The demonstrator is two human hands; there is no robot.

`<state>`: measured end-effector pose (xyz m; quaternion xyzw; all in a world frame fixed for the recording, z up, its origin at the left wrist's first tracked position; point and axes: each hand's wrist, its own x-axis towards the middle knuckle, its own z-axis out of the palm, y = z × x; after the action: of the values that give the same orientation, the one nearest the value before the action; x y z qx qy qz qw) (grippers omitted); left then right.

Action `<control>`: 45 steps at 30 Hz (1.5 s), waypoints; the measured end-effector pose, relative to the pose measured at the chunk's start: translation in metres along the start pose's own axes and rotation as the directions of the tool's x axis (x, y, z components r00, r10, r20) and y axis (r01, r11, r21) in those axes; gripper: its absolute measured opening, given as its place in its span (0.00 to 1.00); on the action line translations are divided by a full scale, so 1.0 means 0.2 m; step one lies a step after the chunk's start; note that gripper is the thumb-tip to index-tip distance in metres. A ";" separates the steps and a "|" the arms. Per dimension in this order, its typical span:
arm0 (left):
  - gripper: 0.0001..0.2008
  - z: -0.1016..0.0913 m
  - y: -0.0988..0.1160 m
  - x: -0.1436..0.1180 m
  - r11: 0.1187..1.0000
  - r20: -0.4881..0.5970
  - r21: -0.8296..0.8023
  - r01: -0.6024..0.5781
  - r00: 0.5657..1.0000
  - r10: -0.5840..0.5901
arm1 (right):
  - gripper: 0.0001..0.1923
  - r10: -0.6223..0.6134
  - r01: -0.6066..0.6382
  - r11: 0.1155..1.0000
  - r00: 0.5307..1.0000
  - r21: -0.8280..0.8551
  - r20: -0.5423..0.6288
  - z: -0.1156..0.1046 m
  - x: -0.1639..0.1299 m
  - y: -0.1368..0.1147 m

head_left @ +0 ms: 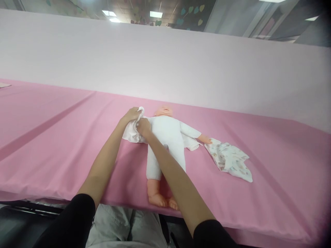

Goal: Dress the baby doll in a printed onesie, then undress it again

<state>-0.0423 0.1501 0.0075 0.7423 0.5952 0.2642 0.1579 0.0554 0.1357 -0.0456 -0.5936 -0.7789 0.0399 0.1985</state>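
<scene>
A baby doll (167,132) with a white cloth body lies on its back, feet toward me. Its arm on the right side is stretched out over the pink-covered table (77,151). A white baby shirt (133,133) is bunched around the doll's other arm, and part of white cloth shows under its body. My left hand (132,114) is closed on the shirt's upper edge. Close beside it, my right hand (143,126) is closed on the same shirt near the doll's shoulder. The doll's arm on that side is hidden by the cloth and my hands.
A folded printed baby garment (230,160) lies to the right, touching the doll's hand. Behind the table runs a low white wall (165,65) with glass above it. A flat pale item (4,85) lies at the far left edge.
</scene>
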 end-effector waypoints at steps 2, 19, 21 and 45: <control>0.13 -0.01 0.02 -0.02 1.000 0.056 -0.014 0.020 0.998 -0.019 | 0.09 0.089 -0.097 0.933 0.995 0.345 0.041 -0.05 0.03 0.05; 0.21 0.07 0.29 -0.13 0.984 0.182 -0.099 -0.149 0.969 0.165 | 0.09 0.191 -0.222 -0.059 0.954 0.973 0.229 -0.23 0.05 0.24; 0.26 -0.02 0.25 -0.13 0.976 0.222 -0.163 -0.147 0.958 0.181 | 0.05 0.154 -0.163 -0.061 0.973 0.985 0.170 -0.23 0.03 0.26; 0.11 0.11 -0.18 0.02 0.989 0.010 0.149 0.001 1.000 -0.002 | 0.20 -0.113 0.195 0.913 0.965 -0.359 0.237 -0.17 0.07 0.22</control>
<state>-0.0573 0.1648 -0.0293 0.7528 0.6132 0.2150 0.1051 0.1044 0.1567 -0.0237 -0.5495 -0.8330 -0.0646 -0.0010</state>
